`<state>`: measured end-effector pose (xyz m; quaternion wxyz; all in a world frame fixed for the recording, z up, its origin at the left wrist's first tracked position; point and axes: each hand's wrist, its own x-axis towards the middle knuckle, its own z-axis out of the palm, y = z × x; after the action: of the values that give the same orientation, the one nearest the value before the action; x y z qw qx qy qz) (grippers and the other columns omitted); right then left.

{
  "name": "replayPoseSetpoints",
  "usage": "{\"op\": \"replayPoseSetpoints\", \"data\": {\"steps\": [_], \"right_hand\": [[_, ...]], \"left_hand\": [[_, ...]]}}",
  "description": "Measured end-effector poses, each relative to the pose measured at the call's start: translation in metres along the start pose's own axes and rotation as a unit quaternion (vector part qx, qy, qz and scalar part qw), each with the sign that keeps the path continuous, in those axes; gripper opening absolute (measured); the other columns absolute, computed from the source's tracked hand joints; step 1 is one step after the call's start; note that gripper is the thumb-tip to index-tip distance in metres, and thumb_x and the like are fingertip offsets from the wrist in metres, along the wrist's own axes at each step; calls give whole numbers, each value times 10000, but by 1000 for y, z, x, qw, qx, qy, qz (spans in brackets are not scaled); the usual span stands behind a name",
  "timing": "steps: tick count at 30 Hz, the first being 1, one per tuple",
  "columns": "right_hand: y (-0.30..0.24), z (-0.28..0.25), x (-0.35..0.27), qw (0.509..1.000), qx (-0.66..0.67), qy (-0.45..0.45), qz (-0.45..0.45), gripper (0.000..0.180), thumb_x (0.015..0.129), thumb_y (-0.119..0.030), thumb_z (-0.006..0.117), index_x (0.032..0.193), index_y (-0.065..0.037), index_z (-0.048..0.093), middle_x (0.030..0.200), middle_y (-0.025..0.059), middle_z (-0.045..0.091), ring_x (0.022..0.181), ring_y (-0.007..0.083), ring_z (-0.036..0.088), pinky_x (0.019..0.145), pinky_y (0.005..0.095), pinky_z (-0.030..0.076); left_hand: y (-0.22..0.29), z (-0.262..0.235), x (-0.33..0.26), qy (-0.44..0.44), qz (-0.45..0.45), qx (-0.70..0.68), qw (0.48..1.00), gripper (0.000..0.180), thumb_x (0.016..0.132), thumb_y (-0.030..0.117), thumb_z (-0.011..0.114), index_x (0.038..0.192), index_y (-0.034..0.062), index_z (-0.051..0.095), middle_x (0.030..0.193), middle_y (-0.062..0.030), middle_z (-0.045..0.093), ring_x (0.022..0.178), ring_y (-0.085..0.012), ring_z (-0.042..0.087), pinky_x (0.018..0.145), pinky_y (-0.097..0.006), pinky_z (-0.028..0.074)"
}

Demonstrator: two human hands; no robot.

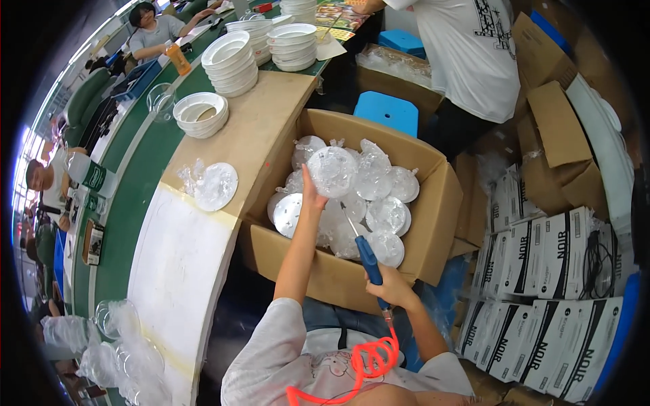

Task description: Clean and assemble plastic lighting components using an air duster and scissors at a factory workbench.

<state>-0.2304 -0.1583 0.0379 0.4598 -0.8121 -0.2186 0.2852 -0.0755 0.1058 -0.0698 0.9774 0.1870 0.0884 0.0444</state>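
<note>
Just above an open brown cardboard box filled with round pieces in clear plastic, a person's left hand is closed on the lower left edge of a round white disc in crinkled clear film; some of its fingers are hidden. The right hand is wrapped around a blue, stick-shaped tool with a slim metal tip, a coiled red hose trailing from its lower end and the tip angled up just below the disc. The disc looks light enough for one hand, probably stiff at the rim under its soft wrap. Loose film could slip beneath the fingers, and a thin edge may crack if squeezed hard; thumb and fingers on either side of the rim, clear of bunched plastic, seem the surest hold. A similar wrapped disc lies on the long green desk at left.
</note>
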Motion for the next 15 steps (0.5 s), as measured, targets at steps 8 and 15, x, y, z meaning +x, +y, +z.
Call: {"op": "replayPoseSetpoints", "data": {"steps": [8, 15], "right_hand": [[15, -4, -9, 993, 116, 22, 30, 205, 701, -169, 610, 823, -14, 555, 666, 80, 586, 613, 169, 584, 591, 308, 459], [8, -15, 7, 990, 132, -24, 38, 205, 696, -148, 609, 818, -1, 536, 655, 92, 588, 614, 181, 598, 585, 303, 458]], "left_hand": [[-15, 5, -2, -27, 7, -29, 999, 678, 865, 608, 320, 1289, 89, 422, 1269, -110, 487, 1164, -286, 467, 978, -468, 369], [-5, -6, -6, -35, 3, -49, 998, 687, 870, 609, 297, 1306, 87, 402, 1292, -115, 466, 1181, -292, 453, 992, -470, 354]]}}
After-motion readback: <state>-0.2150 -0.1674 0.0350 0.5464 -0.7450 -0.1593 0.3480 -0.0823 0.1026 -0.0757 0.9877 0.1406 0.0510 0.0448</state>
